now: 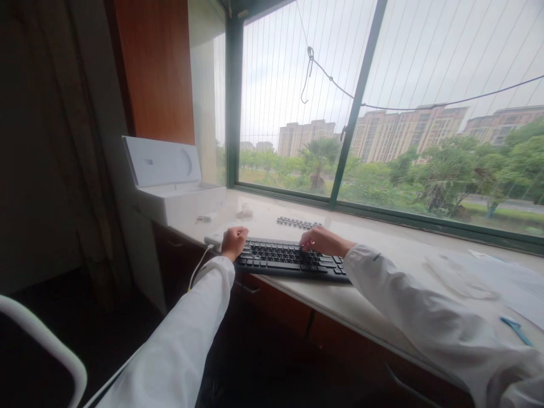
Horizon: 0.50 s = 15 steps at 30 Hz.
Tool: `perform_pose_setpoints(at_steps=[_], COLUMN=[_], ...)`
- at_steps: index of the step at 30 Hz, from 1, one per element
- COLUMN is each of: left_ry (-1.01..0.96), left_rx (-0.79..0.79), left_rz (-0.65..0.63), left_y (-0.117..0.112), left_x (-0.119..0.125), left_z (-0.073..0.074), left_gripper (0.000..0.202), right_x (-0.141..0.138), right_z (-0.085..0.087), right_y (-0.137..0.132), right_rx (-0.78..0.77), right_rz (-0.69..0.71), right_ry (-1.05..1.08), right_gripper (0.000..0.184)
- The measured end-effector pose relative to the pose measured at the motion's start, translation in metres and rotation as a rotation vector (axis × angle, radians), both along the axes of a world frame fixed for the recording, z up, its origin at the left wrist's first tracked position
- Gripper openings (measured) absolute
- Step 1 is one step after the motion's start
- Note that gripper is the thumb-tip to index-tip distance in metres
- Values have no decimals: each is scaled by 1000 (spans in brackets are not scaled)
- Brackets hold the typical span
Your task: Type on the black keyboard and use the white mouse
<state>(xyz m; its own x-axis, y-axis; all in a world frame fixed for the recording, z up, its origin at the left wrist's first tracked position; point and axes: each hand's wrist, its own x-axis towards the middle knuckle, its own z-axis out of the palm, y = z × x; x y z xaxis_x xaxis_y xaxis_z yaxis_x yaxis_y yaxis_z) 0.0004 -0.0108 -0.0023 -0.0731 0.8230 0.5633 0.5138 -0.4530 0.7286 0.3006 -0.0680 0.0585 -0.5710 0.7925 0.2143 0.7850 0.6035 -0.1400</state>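
Note:
A black keyboard [289, 259] lies on the white window counter [382, 238]. My left hand [233, 241] is curled in a fist at the keyboard's left end, resting on its edge. My right hand [321, 240] sits over the keys on the right part, fingers bent down onto them; what it pinches, if anything, is too small to tell. Beyond the keyboard lies a row of loose dark keycaps [298, 222]. A white cable [199, 266] hangs off the counter edge by my left wrist.
An open white box [170, 187] stands at the counter's left end, small white bits [244, 213] beside it. White plastic sheets [488, 277] and a blue tool [515, 330] lie at the right. A window runs behind. A white chair rail [42, 340] is at lower left.

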Motion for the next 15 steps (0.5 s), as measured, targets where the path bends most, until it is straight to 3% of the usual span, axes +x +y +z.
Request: perform_pose_setpoints(at_steps=[5, 15], left_ry=[-3, 9], left_rx=[-6, -16], left_rz=[3, 8], left_y=[-2, -3], left_x=[0, 1], left_z=[1, 3], left_gripper=[32, 31], right_x=[0, 5], right_z=[6, 0], right_y=[5, 2], right_rx=[-32, 25], right_rz=[27, 112], right_ry=[-43, -50], right_gripper=[16, 19])
